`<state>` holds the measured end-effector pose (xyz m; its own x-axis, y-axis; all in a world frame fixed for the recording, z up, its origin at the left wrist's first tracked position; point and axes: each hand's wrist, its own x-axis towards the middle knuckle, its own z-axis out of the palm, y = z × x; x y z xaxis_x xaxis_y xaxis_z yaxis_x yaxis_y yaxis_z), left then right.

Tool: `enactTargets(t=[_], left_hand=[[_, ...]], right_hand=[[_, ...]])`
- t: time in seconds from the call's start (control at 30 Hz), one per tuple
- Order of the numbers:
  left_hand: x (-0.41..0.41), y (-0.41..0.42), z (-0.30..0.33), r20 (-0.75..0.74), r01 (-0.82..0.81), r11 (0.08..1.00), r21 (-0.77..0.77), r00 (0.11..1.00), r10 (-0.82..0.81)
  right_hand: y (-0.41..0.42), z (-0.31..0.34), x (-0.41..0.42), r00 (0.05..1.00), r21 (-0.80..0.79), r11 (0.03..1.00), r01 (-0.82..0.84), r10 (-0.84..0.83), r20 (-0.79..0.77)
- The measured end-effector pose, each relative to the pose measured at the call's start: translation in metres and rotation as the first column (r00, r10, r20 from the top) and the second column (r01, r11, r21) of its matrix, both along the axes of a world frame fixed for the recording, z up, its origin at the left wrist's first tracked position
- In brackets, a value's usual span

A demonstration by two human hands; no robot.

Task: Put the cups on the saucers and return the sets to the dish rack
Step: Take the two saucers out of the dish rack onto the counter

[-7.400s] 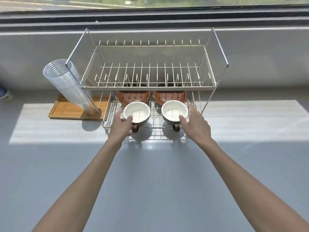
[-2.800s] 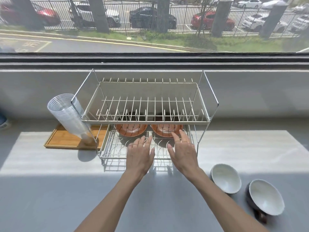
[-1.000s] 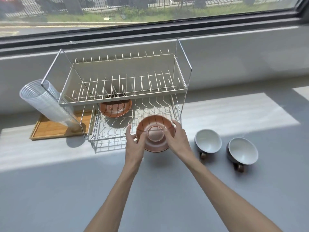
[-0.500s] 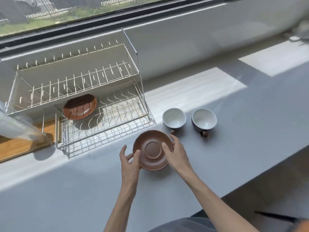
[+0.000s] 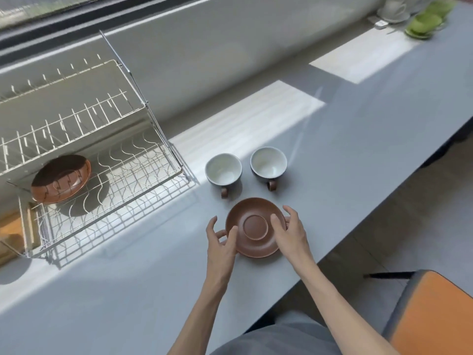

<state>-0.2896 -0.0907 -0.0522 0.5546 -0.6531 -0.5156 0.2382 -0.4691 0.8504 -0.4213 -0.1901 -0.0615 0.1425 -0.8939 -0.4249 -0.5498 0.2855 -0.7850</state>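
A brown saucer (image 5: pixel 252 212) lies flat on the grey counter (image 5: pixel 128 290), just in front of two dark cups with white insides. The left cup (image 5: pixel 223 169) and the right cup (image 5: pixel 268 163) stand upright side by side, handles toward me. My left hand (image 5: pixel 219 243) grips the saucer's left rim and my right hand (image 5: pixel 290 233) grips its right rim, thumb on top. A second brown saucer (image 5: pixel 60 178) leans in the lower tier of the wire dish rack (image 5: pixel 122 172) at the left.
The counter's front edge runs diagonally close to the saucer on the right. An orange chair seat (image 5: pixel 432 319) stands below it. A wooden tray (image 5: pixel 12 231) sits behind the rack at the left. Green and white dishes (image 5: pixel 425 21) stand at the far right.
Both hands carried the saucer out of the rack to the right and lowered it onto the counter in front of the cups. The view swung right with it.
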Motion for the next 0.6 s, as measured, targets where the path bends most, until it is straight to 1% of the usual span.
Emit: enactTargets(t=[0.1, 0.23, 0.4, 0.6], left_hand=[[-0.009, -0.009, 0.000, -0.002, 0.047, 0.999, 0.002, 0.999, -0.047], [-0.017, -0.015, -0.003, 0.010, 0.102, 0.995, 0.014, 0.995, -0.102], [-0.021, -0.016, -0.005, 0.000, 0.123, 0.992, 0.035, 0.992, -0.123], [-0.020, -0.016, -0.003, 0.013, 0.144, 0.988, 0.052, 0.989, -0.145]], right_hand=[[-0.005, -0.002, -0.012, 0.998, 0.002, 0.998, 0.055, -0.055, -0.004], [-0.007, -0.005, -0.021, 0.996, 0.012, 0.996, 0.087, -0.087, -0.011], [-0.008, -0.007, -0.025, 0.995, 0.039, 0.995, 0.095, -0.094, -0.022], [-0.008, -0.005, -0.024, 0.995, 0.028, 0.996, 0.087, -0.085, -0.049]])
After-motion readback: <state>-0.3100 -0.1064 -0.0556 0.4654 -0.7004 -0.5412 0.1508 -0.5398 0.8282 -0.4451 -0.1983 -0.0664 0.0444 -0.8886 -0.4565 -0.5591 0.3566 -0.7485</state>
